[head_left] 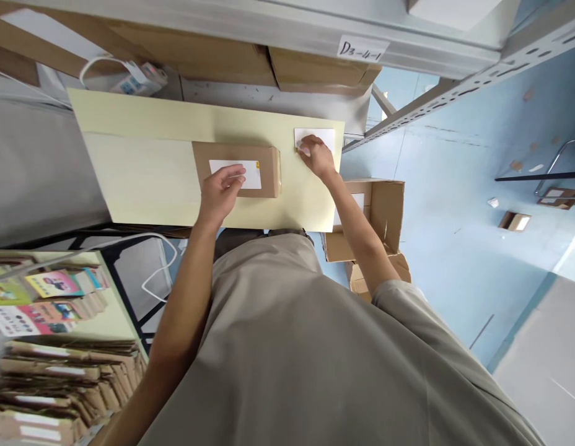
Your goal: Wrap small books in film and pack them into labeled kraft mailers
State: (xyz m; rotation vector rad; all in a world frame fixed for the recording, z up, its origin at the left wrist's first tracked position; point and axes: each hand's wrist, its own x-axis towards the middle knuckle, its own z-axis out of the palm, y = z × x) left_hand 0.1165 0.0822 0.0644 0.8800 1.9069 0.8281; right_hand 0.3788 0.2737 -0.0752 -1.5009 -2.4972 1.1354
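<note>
Centrally placed on a pale yellow tabletop (143, 186): one flat, rectangular brown cardboard parcel (269, 170), smooth-faced, with a glossy strip of clear tape along its right edge. Stuck on top, one white rectangular label (253, 176) with a small yellow mark at its upper right corner. Left hand (220, 192) laid palm down on the parcel, fingers loosely bent, fingertips pressing the label's left half; nothing gripped. Right hand (318, 158) just right of the parcel, fingers curled and pinching the lower left corner of one white paper sheet (322, 137) lying flat near the tabletop's upper right corner. Both forearms bare, rising from a loose beige short-sleeved shirt (292, 347) filling the lower centre of the frame.

Further out, at upper centre, grey metal shelving with a handwritten white tag (362, 48) reading "D3-4-1", and two brown cartons (310, 68) tucked beneath the shelf. At upper left, one small white box (143, 77) with a looping white cable. Below the right edge of the tabletop, two open corrugated cartons (385, 210), stacked on a light blue floor (455, 248). At lower left, a stack of brown mailers (59, 384), too many to count, beside several colourful printed booklets (50, 288). At far right on the floor, one small open box (515, 221) and scattered scraps.
</note>
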